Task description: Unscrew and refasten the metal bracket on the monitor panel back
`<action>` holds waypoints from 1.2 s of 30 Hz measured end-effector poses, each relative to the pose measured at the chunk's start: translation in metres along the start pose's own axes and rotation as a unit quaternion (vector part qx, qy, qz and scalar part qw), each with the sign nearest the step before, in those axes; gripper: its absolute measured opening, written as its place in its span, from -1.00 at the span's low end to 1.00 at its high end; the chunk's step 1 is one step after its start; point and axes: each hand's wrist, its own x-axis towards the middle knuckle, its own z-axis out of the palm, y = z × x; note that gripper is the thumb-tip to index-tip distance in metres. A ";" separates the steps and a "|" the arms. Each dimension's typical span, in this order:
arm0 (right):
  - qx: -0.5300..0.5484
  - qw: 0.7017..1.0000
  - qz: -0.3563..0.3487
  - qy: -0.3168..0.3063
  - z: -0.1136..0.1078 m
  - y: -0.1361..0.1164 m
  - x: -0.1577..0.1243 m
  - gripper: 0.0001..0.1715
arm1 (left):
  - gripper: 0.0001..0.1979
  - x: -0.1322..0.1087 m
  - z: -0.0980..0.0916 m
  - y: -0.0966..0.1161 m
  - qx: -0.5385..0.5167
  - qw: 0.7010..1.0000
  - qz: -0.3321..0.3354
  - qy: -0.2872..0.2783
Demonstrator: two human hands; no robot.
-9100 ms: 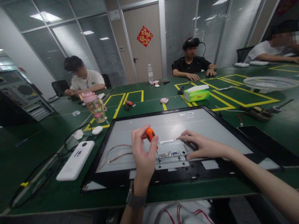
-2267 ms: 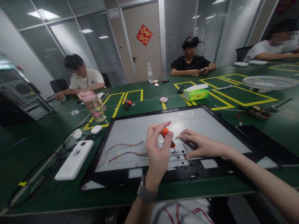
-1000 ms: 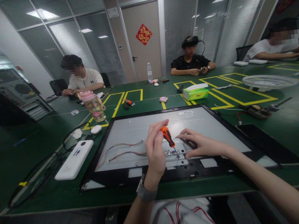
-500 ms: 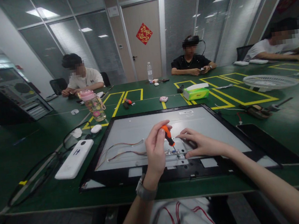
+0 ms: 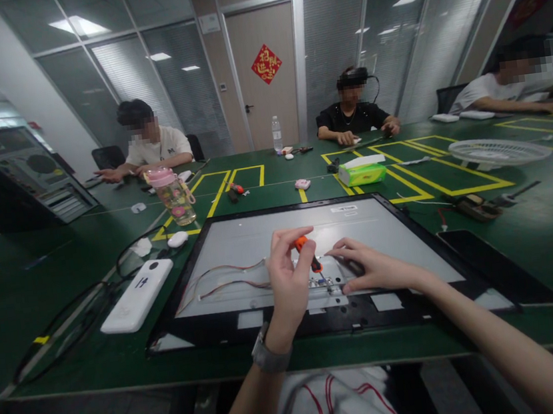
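My left hand is closed around an orange-and-black screwdriver, which tilts down to the right. Its tip meets a small circuit board on a plate near the front edge of a flat display panel. My right hand rests on the panel just right of the board, thumb and fingers apart, fingertips touching around the plate's right end. Two thin cable bundles run left from the board area across the panel. My left palm hides part of the board.
Left of the panel lie a white power bank and black cables; a pink-lidded bottle stands behind. A dark flat slab lies to the right. Beyond are a green tissue pack and several seated people across the table.
My left thumb and fingers have shifted on the screwdriver handle, which leans more to the left. My right hand stays in place. Across the table, two people have moved their hands.
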 end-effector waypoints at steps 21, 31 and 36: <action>-0.002 1.000 0.005 0.000 0.000 -0.001 -0.001 -0.18 | -0.74 -0.003 0.000 -0.001 0.012 1.000 -0.016 -0.021; 0.001 1.000 0.000 0.001 0.000 -0.002 0.000 -0.18 | -0.70 -0.002 0.002 -0.004 -0.012 0.998 -0.062 -0.019; 0.004 1.000 0.005 0.001 0.001 0.001 0.000 -0.18 | -0.79 -0.002 0.003 -0.008 0.041 0.999 -0.026 0.016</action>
